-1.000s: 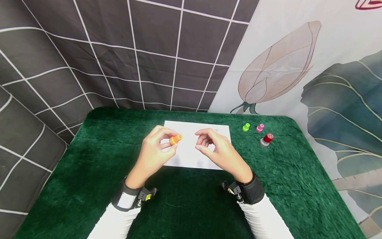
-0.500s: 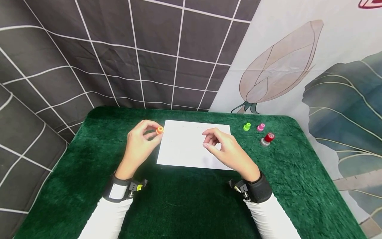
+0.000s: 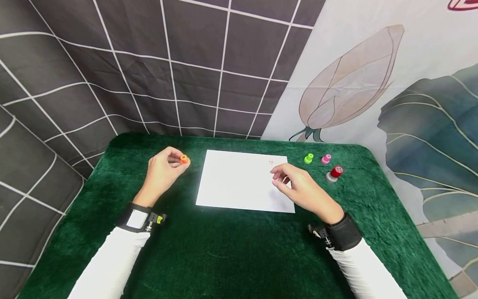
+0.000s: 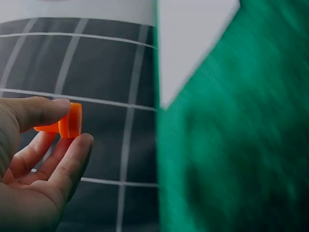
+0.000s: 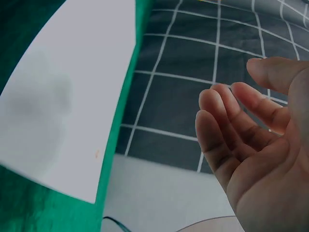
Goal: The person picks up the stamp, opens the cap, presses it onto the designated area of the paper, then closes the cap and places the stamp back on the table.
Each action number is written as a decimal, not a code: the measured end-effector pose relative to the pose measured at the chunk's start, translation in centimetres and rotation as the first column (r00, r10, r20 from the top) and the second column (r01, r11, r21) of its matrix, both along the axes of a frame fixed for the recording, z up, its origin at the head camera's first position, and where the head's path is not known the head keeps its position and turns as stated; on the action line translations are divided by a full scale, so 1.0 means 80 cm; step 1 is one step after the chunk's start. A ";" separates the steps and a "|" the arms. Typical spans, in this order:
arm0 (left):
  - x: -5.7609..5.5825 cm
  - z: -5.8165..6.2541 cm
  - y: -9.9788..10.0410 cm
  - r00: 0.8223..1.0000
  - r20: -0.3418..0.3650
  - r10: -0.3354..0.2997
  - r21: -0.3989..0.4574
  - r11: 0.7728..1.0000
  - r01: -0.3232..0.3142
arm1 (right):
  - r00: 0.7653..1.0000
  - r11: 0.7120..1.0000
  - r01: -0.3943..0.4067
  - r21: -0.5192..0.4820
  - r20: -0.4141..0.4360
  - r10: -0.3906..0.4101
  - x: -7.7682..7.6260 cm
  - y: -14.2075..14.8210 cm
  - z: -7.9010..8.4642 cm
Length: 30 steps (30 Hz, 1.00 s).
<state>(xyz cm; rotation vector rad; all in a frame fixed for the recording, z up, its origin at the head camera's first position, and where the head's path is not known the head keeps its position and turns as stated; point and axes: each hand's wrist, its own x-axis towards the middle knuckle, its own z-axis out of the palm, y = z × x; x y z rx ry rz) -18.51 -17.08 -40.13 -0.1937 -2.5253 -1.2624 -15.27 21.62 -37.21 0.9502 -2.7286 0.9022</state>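
Note:
My left hand (image 3: 158, 176) pinches a small orange stamp (image 3: 184, 158) between thumb and fingers, above the green cloth left of the paper. In the left wrist view, the thumb lies over the stamp's (image 4: 72, 121) side with fingertips below. My right hand (image 3: 300, 189) hovers over the right edge of a white sheet of paper (image 3: 239, 178). Its fingers are loosely bent and hold nothing, as the right wrist view shows too. Near the sheet's upper right corner is a small red mark (image 3: 271, 162).
Right of the paper stand a small green stamp (image 3: 308, 158), a pink stamp (image 3: 326, 159) and a larger red stamp (image 3: 334, 173) with a pale base. Green plush cloth (image 3: 224, 249) covers the table. Behind it hang a dark grid-patterned cloth (image 3: 194, 83) and a flower-print cloth.
My left hand has moved left off the paper with the orange stamp. My right hand has shifted right towards the sheet's edge, and the red mark is uncovered.

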 end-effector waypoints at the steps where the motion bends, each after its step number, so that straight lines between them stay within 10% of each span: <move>1: -0.003 -0.004 -0.004 1.000 0.008 -0.003 -0.018 1.000 0.003 | 1.000 1.000 -0.003 0.007 -0.001 0.003 0.000 0.003 -0.001; 13: -0.030 -0.038 -0.047 0.991 0.122 -0.049 -0.254 0.964 0.079 | 0.999 0.998 -0.035 0.060 -0.002 0.035 0.003 0.023 -0.016; 30: -0.040 -0.049 -0.057 0.991 0.125 -0.037 -0.292 0.954 0.073 | 0.999 0.991 -0.012 0.130 0.054 0.005 0.003 0.038 -0.025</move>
